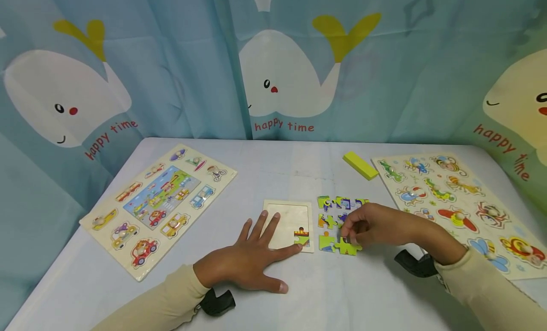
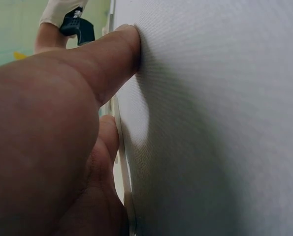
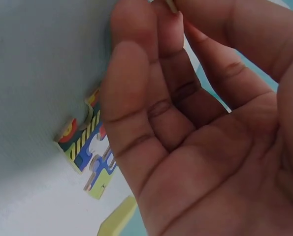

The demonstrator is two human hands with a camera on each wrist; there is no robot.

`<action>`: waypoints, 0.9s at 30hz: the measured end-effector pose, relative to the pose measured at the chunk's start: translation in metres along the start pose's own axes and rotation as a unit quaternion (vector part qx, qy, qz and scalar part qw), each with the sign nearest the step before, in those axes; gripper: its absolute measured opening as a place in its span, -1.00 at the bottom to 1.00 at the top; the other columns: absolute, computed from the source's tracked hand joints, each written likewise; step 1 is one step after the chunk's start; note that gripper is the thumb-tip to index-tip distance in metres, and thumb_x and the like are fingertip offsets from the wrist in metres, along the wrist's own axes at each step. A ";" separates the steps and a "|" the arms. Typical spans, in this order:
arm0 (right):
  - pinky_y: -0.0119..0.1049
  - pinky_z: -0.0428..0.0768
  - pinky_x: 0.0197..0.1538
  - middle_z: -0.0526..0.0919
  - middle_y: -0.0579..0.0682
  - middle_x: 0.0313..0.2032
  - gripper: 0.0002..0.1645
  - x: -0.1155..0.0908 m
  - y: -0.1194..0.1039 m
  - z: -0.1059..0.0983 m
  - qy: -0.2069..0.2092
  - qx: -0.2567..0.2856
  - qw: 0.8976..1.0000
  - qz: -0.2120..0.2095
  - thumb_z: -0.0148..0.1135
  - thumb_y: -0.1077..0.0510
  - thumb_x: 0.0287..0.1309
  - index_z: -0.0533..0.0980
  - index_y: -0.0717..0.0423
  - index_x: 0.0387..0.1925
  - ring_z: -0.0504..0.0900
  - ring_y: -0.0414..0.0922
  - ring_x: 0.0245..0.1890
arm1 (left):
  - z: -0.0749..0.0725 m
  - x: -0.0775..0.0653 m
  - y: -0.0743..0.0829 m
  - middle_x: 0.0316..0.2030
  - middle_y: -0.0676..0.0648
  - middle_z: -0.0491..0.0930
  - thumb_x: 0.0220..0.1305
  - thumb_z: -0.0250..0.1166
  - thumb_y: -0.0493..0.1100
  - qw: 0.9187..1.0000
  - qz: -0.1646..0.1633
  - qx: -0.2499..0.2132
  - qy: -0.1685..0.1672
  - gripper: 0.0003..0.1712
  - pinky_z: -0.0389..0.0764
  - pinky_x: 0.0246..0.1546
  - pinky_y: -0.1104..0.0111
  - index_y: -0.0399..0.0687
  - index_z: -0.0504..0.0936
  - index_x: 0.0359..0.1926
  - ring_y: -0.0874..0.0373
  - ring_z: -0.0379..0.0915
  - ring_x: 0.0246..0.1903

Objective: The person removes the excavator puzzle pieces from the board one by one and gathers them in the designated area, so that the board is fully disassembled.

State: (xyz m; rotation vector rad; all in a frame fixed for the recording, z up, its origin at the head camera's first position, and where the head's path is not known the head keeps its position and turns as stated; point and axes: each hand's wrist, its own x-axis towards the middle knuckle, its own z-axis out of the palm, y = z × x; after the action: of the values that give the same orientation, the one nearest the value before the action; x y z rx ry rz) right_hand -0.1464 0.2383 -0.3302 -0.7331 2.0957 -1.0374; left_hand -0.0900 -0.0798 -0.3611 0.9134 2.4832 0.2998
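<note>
My left hand [image 1: 252, 260] lies spread, fingertips touching the left and lower edge of a small wooden puzzle tray [image 1: 284, 222]. In the tray's lower right corner sit puzzle pieces [image 1: 301, 238] in red, yellow and green. To the right of the tray, my right hand [image 1: 380, 226] bends over loose jigsaw pieces [image 1: 327, 243]. Between its thumb and fingers, the right wrist view shows the thin pale edge of a puzzle piece [image 3: 172, 5]; its picture is hidden. Other loose pieces [image 3: 80, 147] appear beyond the fingers there. The left wrist view shows the thumb [image 2: 121, 49] against the white cloth.
A vehicle peg board [image 1: 160, 203] lies at the left, an insect peg board [image 1: 453, 198] at the right, partly behind the right forearm. A yellow-green block [image 1: 360, 165] lies towards the back. A whale-print curtain [image 1: 192, 84] hangs behind the table.
</note>
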 end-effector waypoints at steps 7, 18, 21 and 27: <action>-0.38 0.54 -0.28 0.63 -0.11 -0.32 -0.90 0.000 -0.002 -0.002 0.028 -0.074 0.997 0.000 0.32 0.29 0.17 0.63 0.12 -0.24 0.53 -0.19 -0.34 | 0.001 0.002 -0.001 0.51 -0.16 -0.50 0.16 0.18 0.45 1.000 0.007 0.000 0.001 -0.12 -0.42 0.30 -0.18 0.64 0.05 0.46 -0.16 -0.78 0.42; -0.37 0.55 -0.25 0.64 -0.09 -0.32 -0.89 0.016 -0.010 0.002 0.079 -0.094 0.991 -0.044 0.26 0.36 0.19 0.62 0.17 -0.24 0.54 -0.18 -0.34 | 0.000 0.002 0.001 0.51 -0.16 -0.48 0.21 0.19 0.39 1.000 0.013 -0.011 0.013 -0.15 -0.40 0.29 -0.21 0.58 0.08 0.47 -0.16 -0.73 0.43; -0.35 0.57 -0.23 0.67 -0.06 -0.27 -0.89 0.022 -0.012 0.006 0.087 -0.089 0.990 -0.058 0.26 0.35 0.21 0.63 0.18 -0.23 0.56 -0.17 -0.32 | 0.000 0.001 0.001 0.52 -0.14 -0.46 0.26 0.16 0.36 0.999 0.027 -0.024 0.022 -0.19 -0.41 0.29 -0.21 0.50 0.11 0.48 -0.13 -0.69 0.44; -0.33 0.59 -0.16 0.69 -0.07 -0.23 -0.89 0.031 -0.012 0.012 0.091 -0.076 0.991 -0.057 0.25 0.31 0.23 0.64 0.15 -0.22 0.60 -0.15 -0.27 | -0.002 0.002 0.002 0.52 -0.16 -0.35 0.37 0.05 0.31 0.997 0.053 -0.039 0.034 -0.32 -0.40 0.31 -0.19 0.45 0.18 0.46 -0.11 -0.59 0.46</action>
State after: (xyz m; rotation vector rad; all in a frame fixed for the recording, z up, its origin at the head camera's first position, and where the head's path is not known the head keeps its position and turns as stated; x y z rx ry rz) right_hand -0.1540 0.2049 -0.3355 -0.8709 2.3326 -1.0491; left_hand -0.0912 -0.0775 -0.3592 1.0201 2.4691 0.4683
